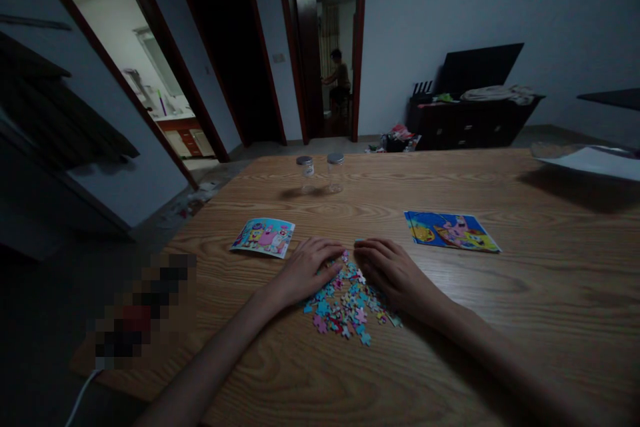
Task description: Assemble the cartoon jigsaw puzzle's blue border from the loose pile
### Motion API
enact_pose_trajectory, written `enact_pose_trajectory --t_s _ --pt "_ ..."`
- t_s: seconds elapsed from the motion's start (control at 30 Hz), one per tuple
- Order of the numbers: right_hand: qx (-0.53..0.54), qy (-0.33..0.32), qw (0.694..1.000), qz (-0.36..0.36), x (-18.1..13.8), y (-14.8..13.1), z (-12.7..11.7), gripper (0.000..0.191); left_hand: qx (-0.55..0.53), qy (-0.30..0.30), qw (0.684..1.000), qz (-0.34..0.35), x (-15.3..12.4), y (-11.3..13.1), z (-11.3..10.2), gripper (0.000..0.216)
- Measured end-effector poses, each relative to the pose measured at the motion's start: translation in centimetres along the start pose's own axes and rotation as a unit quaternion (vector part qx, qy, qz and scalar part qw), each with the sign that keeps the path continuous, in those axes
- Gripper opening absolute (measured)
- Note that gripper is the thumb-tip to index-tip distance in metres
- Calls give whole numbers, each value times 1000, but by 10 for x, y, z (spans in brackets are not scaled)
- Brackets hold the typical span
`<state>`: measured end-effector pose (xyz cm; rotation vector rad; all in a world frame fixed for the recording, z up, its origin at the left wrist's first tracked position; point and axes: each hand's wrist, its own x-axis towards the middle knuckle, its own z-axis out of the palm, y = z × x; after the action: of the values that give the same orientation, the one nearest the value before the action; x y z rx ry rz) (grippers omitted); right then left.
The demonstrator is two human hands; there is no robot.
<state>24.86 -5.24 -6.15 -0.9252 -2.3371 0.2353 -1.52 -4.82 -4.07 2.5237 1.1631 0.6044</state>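
Observation:
A loose pile of jigsaw puzzle pieces (350, 303), mostly light blue with some pink and yellow, lies on the wooden table (500, 333). My left hand (309, 268) rests along the pile's left side, fingers stretched out and thumb over the pieces. On the opposite side, my right hand (393, 270) lies with its fingers extended, covering part of the pile's edge. A bit of teal shows by its fingertips. Beyond my left hand is a cartoon picture card (265, 237). Another cartoon picture card (453, 231), mostly blue, lies beyond my right hand.
Two clear jars, a left jar (307, 177) and a right jar (335, 173), stand with metal lids near the far edge. A pixelated patch (143, 310) covers something at the table's left edge. A transparent tray-like object (590, 159) sits far right. A person (339, 77) is visible through a doorway.

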Motion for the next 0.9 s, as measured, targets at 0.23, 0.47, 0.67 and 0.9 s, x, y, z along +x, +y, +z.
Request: enact_pose_trajectory --t_s 0.23,0.47,0.67,0.9 --pt "42 21 999 5 1 0 -7 33 -15 -1 1000 15 23 -7 2 26" --pt "30 19 999 7 -1 5 -3 37 -44 7 999 7 30 -13 4 16" --pt "34 14 999 0 -1 3 -4 34 -67 35 997 -7 27 -9 10 14" --pt "57 15 998 10 0 0 -10 29 -82 28 996 -21 23 -2 2 17"
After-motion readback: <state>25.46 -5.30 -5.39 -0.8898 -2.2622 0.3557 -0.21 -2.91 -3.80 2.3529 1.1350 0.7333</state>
